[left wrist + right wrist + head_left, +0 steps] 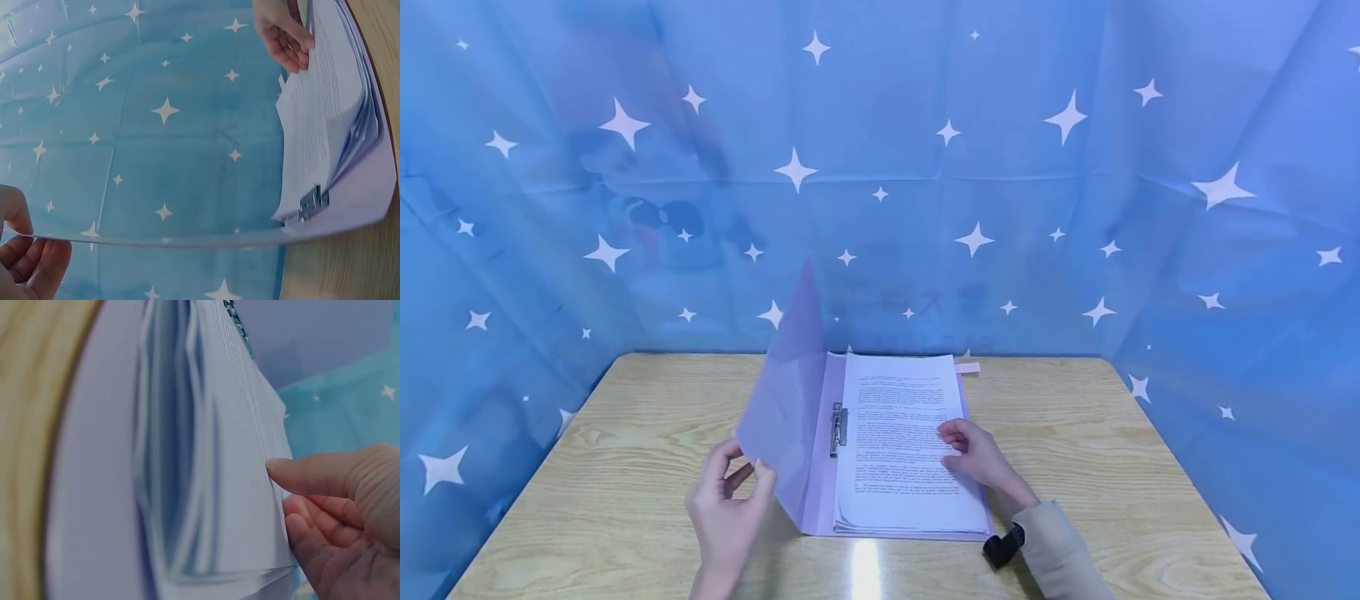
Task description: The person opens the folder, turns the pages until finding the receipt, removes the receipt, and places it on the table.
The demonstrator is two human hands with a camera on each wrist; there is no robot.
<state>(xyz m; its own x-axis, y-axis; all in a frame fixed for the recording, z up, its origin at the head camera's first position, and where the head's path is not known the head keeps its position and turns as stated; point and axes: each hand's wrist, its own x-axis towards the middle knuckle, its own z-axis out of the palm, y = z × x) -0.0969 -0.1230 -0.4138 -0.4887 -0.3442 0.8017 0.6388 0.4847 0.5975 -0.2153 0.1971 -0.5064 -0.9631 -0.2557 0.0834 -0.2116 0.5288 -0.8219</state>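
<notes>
A purple folder (823, 500) lies on the table with its front cover (786, 408) raised on the left. My left hand (730, 500) pinches that cover near its lower outer corner; in the left wrist view its fingers (53, 262) meet across the thin edge. Inside sits a stack of printed sheets (898, 500) beside a metal clip (837, 429) at the spine. Over the right side of the top page, my right hand (977, 454) rests with loosely bent fingers, its thumb (294, 475) touching the paper. The sheets' lower edges fan apart in the right wrist view.
A pale pink tab (967, 367) sticks out at the folder's upper right. The wooden table (1120, 467) extends to both sides. Behind it hangs a blue curtain (887, 125) with white stars. A black device (1002, 547) sits at the right wrist.
</notes>
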